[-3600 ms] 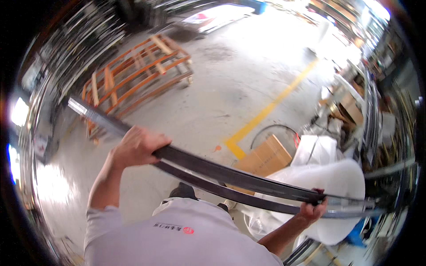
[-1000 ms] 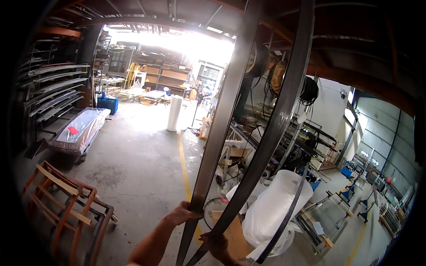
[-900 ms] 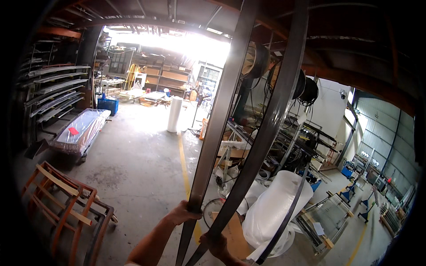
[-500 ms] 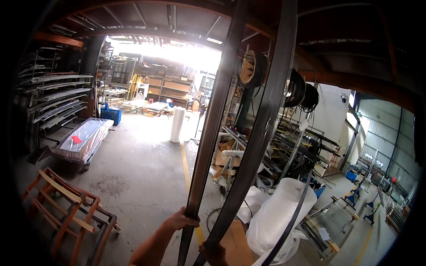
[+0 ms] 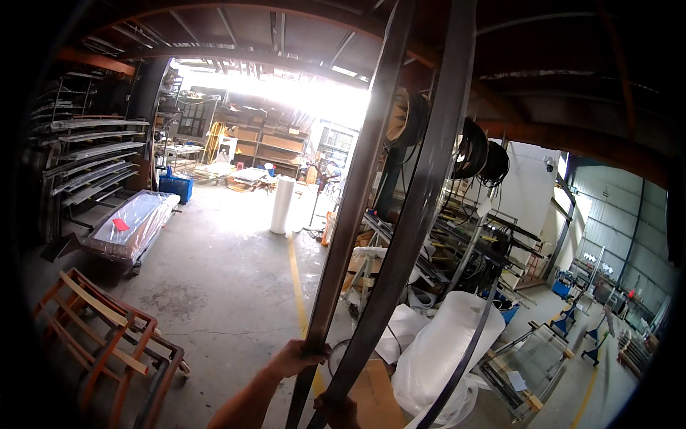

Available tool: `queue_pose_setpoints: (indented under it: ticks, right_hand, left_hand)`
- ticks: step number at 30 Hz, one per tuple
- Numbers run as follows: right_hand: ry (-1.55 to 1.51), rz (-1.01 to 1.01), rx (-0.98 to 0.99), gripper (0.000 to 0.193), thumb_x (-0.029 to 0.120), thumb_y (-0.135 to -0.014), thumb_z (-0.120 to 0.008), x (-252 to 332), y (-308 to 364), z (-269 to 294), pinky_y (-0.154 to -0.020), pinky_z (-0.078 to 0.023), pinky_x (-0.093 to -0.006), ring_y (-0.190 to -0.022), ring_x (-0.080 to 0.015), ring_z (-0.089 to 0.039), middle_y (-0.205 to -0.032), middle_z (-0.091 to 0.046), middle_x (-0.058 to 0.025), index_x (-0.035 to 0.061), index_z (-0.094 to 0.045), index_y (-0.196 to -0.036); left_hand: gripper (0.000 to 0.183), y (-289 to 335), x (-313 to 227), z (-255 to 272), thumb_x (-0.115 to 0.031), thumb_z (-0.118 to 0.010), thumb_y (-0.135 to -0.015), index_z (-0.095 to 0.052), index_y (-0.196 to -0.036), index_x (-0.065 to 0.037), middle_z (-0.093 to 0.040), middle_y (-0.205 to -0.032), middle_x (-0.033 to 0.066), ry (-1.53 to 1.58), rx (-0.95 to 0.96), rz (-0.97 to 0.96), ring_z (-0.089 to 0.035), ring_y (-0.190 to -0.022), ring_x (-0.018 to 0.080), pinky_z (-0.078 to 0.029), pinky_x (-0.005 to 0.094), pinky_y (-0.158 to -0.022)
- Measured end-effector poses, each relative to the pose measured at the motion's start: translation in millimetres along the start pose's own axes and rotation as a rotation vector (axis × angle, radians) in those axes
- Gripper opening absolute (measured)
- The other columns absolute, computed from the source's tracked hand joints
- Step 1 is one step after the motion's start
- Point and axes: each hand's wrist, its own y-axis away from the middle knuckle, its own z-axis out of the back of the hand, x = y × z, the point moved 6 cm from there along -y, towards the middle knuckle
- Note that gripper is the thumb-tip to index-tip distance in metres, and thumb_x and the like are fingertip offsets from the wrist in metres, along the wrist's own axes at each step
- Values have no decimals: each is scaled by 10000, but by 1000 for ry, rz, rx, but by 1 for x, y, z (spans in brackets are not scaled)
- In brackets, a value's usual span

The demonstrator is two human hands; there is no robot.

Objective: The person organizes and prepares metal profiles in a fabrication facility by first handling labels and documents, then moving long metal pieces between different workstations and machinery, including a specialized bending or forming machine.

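Note:
Two long dark metal bars rise steeply in front of me, side by side, running past the top of the picture. My left hand (image 5: 296, 357) is closed around the left bar (image 5: 343, 250), its fingers wrapped over the near face. Low in the picture and in shadow, my right hand (image 5: 339, 409) grips the right bar (image 5: 407, 250). The bars stand a little apart and tilt to the right toward their tops. Their lower ends are out of view.
A roll of bubble wrap (image 5: 457, 336) and a brown cardboard sheet (image 5: 373, 393) lie to the right. An orange-brown frame rack (image 5: 107, 343) stands at left, near a plastic-wrapped stack (image 5: 132, 225). A white roll (image 5: 282, 205) stands upright ahead. Cable coils (image 5: 493, 163) hang at right.
The upper part of the left bar has swung a little to the right, closer to the right bar. My left hand has shifted slightly right. Both hands keep their grip.

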Motion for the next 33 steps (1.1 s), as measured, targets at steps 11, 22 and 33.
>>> queue_pose_setpoints:
  ticks: [11,22,33]
  right_hand:
    - [-447,-194,120,269,252,-896,-626,-6,-7,-16,-861,-519,-390,-966,-223,-654,-963,-689,-99,26,-668,-1035]
    - [186,301,-208,335,106,-775,-702,86,-6,-23,-853,-512,-386,-1012,-268,-619,-1090,-619,-147,37,-615,-1091]
    - [49,228,85,437,160,-793,-730,5,-41,-95,-725,-490,-376,-877,-238,-586,-1024,-602,-118,29,-496,-1138]
  left_hand:
    - [246,36,-12,-5,-173,-569,-937,-629,-1095,5,-639,-722,55,-573,-540,-381,-611,-650,158,-500,328,-619]
    - [338,42,-4,10,-228,-520,-980,-654,-1057,72,-683,-852,72,-231,-296,-153,-568,-854,100,-515,307,-770]
    - [145,56,-8,25,-52,-629,-884,-681,-991,30,-653,-867,-8,51,-78,-146,-581,-824,80,-513,277,-733]
